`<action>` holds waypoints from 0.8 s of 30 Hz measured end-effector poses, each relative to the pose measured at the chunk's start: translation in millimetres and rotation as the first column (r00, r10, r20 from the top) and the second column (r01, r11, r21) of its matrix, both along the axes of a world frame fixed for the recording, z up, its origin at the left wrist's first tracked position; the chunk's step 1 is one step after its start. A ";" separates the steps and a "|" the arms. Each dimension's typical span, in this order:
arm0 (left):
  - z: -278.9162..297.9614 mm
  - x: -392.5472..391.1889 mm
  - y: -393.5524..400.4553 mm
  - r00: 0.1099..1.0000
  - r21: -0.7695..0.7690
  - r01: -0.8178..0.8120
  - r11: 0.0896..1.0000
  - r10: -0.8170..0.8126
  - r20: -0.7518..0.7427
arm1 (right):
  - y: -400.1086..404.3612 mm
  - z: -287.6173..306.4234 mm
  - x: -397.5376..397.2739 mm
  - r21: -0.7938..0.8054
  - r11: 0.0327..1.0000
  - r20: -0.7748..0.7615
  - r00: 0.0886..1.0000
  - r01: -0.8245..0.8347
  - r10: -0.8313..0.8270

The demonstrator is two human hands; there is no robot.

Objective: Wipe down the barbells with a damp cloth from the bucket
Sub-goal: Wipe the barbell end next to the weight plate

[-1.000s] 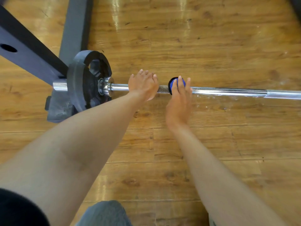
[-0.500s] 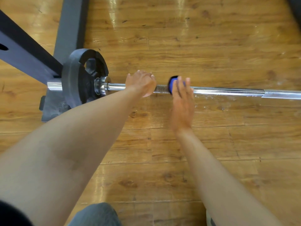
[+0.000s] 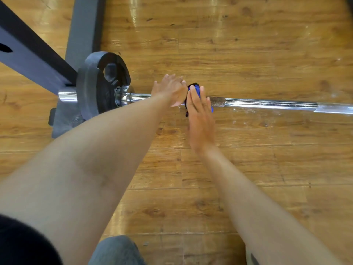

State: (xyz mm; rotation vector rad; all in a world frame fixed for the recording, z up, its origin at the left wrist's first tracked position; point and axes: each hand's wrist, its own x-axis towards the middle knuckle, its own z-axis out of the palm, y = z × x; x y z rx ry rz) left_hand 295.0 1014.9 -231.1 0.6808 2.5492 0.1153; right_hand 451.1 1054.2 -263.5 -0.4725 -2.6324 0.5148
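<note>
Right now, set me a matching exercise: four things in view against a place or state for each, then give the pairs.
Things:
1. cloth
2. weight plate
3. left hand
4. barbell

Places or states:
A. on the bar's left end
B. shiny, lying across the wooden floor
C. blue, under the right hand
D. on the bar beside the cloth

Pairs: 1-C, 2-A, 3-D, 4-B

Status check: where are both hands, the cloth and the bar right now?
Left hand resting on chrome barbell shaft. Right hand pressing blue cloth on shaft, fingers straight. Black weight plate close left.
</note>
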 end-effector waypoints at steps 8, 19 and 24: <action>-11.1 -4.3 3.0 0.983 0.200 -0.050 0.978 0.084 -0.163 | -4.6 -3.4 3.2 0.008 1.000 -0.018 1.000 -0.020 0.020; -13.7 -9.4 8.6 0.966 0.320 -0.047 0.946 0.124 -0.225 | 15.7 1.9 -8.1 -0.097 0.957 -0.010 0.961 0.274 -0.276; -14.3 3.7 3.6 0.957 0.329 -0.027 0.944 0.119 -0.264 | -3.8 1.9 -5.2 -0.039 0.996 -0.020 0.997 0.080 -0.081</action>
